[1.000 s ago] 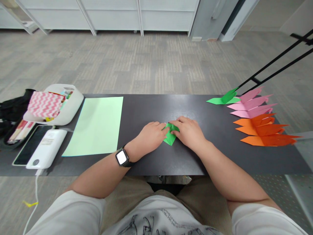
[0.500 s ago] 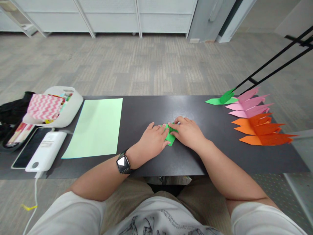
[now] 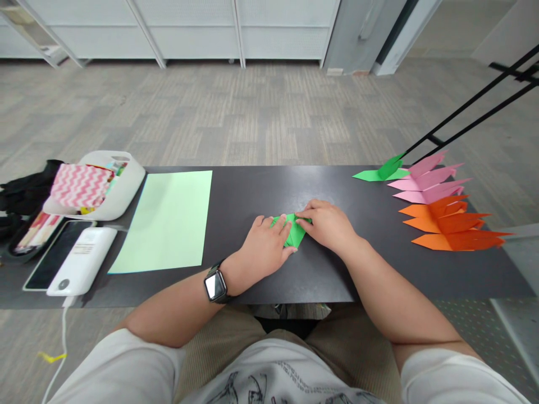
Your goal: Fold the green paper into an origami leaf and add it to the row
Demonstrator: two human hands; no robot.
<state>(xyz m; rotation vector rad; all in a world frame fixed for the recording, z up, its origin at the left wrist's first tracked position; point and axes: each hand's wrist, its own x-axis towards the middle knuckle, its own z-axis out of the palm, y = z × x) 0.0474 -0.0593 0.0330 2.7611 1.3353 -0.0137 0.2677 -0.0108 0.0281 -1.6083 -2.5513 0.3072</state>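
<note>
Green folded paper (image 3: 293, 231) under flat hands (image 3: 295, 235)

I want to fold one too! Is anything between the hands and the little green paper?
No. Both the left hand and the right hand already press on the green paper, flat on the table. Nothing lies between.

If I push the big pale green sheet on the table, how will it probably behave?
The pale green sheet lies flat and looks thin, so it would probably slide easily on the smooth dark table. Lifted by one edge, it would likely bend and droop. It seems very light.
</note>
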